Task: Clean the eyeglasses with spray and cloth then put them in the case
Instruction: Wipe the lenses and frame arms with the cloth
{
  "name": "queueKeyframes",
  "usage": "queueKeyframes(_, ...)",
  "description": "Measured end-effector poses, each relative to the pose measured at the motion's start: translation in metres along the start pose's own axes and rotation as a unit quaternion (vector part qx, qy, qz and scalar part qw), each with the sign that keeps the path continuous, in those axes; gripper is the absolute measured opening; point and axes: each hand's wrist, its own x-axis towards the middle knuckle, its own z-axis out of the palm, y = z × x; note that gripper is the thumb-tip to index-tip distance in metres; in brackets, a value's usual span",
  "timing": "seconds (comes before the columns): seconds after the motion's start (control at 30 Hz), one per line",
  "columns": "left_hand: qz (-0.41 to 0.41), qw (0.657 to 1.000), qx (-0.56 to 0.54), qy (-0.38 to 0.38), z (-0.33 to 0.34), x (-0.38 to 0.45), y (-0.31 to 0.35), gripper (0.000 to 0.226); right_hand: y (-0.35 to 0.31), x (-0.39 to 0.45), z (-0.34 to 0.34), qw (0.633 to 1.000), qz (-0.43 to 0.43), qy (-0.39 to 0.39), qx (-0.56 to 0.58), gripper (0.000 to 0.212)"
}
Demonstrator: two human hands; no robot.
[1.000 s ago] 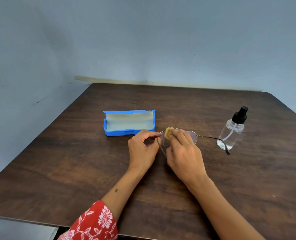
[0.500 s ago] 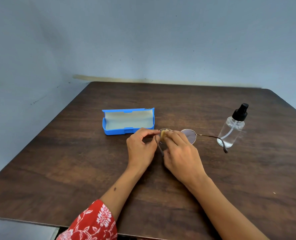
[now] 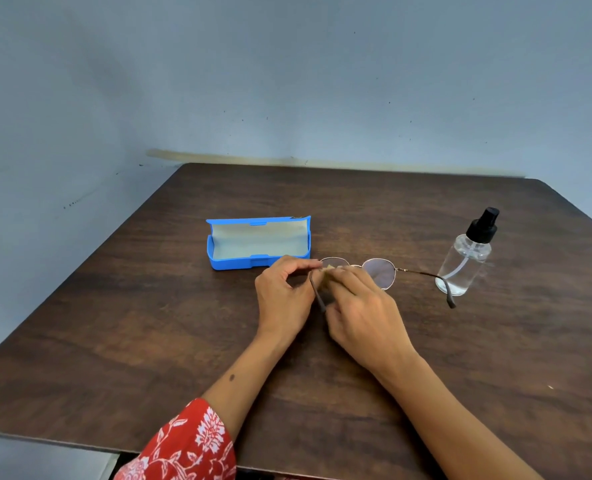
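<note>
Thin metal-framed eyeglasses (image 3: 380,271) are held just above the dark wooden table, arms unfolded. My left hand (image 3: 284,296) pinches the frame at its left hinge. My right hand (image 3: 364,313) pinches a small yellow cloth (image 3: 329,270) against the left lens, which is mostly hidden by the fingers. The right lens and right arm stick out free toward the spray bottle (image 3: 467,258), clear with a black nozzle, standing upright at the right. The blue case (image 3: 258,242) lies open behind my left hand, its pale lining showing nothing inside.
The table (image 3: 149,323) sits in a corner against grey-blue walls at the back and left. Its front edge runs along the bottom of the view. A red floral sleeve (image 3: 190,445) covers my left upper arm.
My right hand has slid the cloth down and left over the left lens, so less yellow shows and the right lens is more exposed. The left hand's hold stays the same.
</note>
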Motion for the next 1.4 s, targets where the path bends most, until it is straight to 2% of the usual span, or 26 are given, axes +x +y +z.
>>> queueKeyframes(0.13, -0.003, 1.0, 0.004, -0.013, 0.0, 0.0, 0.003, 0.017, 0.006, 0.007, -0.002, 0.999, 0.049, 0.013, -0.01, 0.044)
queueKeyframes(0.37, 0.001, 1.0, -0.001, 0.003, 0.001, 0.001, -0.003, 0.016, 0.001, -0.002, 0.002, 1.0, -0.01, 0.005, 0.006, 0.04)
queueKeyframes(0.57, -0.005, 1.0, -0.006, -0.002, 0.0, 0.0, -0.001, 0.017, 0.011, 0.008, 0.003, 0.998, 0.049, 0.027, -0.016, 0.043)
queueKeyframes(0.73, 0.004, 1.0, 0.008, 0.01, 0.001, 0.0, -0.006, 0.017, 0.001, -0.003, 0.002, 1.0, -0.021, 0.01, -0.013, 0.039)
queueKeyframes(0.8, 0.004, 1.0, 0.008, 0.01, 0.001, 0.0, -0.005, 0.016, 0.002, -0.001, 0.002, 1.0, -0.011, 0.018, -0.009, 0.039)
queueKeyframes(0.93, 0.014, 1.0, 0.002, 0.0, 0.0, 0.0, -0.001, 0.015, 0.012, 0.008, 0.009, 0.997, 0.061, 0.023, -0.031, 0.046)
queueKeyframes(1.17, 0.016, 1.0, 0.015, 0.009, 0.0, 0.0, -0.003, 0.014, 0.002, -0.003, 0.005, 0.999, -0.011, 0.009, -0.038, 0.042)
queueKeyframes(1.4, 0.012, 1.0, 0.012, 0.01, -0.001, 0.0, 0.0, 0.014, 0.009, 0.005, 0.008, 0.999, 0.026, 0.002, -0.04, 0.046)
